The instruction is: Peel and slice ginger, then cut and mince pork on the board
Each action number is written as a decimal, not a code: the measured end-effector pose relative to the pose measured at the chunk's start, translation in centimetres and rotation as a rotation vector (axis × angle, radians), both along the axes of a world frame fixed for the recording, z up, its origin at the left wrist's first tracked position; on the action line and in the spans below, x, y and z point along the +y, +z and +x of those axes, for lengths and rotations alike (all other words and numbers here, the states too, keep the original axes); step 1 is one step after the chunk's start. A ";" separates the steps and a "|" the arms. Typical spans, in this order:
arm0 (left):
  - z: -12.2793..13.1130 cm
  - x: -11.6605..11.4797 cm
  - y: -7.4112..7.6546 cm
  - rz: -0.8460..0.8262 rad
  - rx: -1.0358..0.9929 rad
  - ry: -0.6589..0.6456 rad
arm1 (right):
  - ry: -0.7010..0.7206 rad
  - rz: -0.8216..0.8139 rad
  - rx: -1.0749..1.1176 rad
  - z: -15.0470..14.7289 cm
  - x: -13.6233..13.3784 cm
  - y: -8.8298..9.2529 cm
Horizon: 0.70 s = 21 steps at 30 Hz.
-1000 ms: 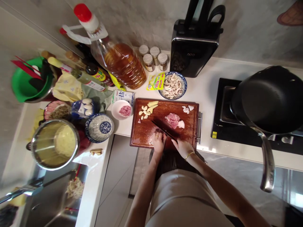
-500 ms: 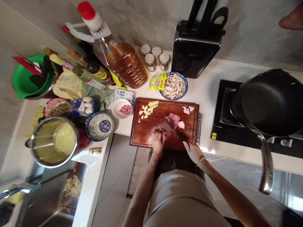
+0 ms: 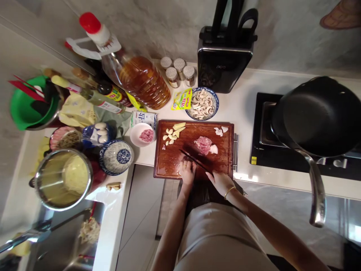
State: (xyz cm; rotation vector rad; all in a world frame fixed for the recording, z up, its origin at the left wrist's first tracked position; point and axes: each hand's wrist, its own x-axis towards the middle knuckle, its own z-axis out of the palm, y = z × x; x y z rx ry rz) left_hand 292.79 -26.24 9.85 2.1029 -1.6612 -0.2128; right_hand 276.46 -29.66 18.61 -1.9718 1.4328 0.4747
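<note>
My right hand (image 3: pixel 220 182) grips a knife (image 3: pixel 195 160) by its handle. The dark blade slants up and left, just past the fingertips of my left hand (image 3: pixel 187 171). That hand has its fingers bent down on a piece of meat at the near side of the wooden cutting board (image 3: pixel 166 165); blade and fingers mostly hide this piece. Beyond the knife lies a pile of cut pink meat (image 3: pixel 202 144), with a pale lump (image 3: pixel 213 149) beside it. Garlic cloves (image 3: pixel 168 137) and pale yellow strips (image 3: pixel 179 128) sit at the board's upper left, small whitish scraps (image 3: pixel 219 131) at its upper right.
A bowl of sliced mushrooms (image 3: pixel 201 104) stands behind the board, near a knife block (image 3: pixel 224 67) and a large oil bottle (image 3: pixel 143 81). To the left are a small bowl of meat (image 3: pixel 135 136), a patterned bowl (image 3: pixel 105 158) and a sink (image 3: pixel 59 244). A wok (image 3: pixel 316 116) sits on the right-hand stove.
The knife has moved left and nearer, from the cut meat pile to my left hand. My right hand shifted left with it. The whole view has shifted slightly.
</note>
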 end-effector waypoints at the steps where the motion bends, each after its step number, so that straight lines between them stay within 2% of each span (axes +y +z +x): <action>1: 0.0 0.0 -0.1 -0.001 0.000 -0.004 | -0.001 0.002 0.004 0.4 -0.2 0.0; 5: 0.0 0.0 -0.1 0.000 0.001 0.001 | 0.000 0.000 -0.013 1.6 -0.9 0.0; 12: 0.0 -0.1 -0.1 -0.001 0.030 0.024 | 0.000 -0.010 0.002 0.2 0.2 -0.8; 17: -0.1 0.0 0.1 0.014 0.014 0.011 | 0.005 -0.075 -0.043 2.1 -0.2 -2.0; 21: -0.2 -0.2 0.1 0.010 -0.001 0.031 | -0.019 -0.054 -0.151 0.8 -1.5 -3.4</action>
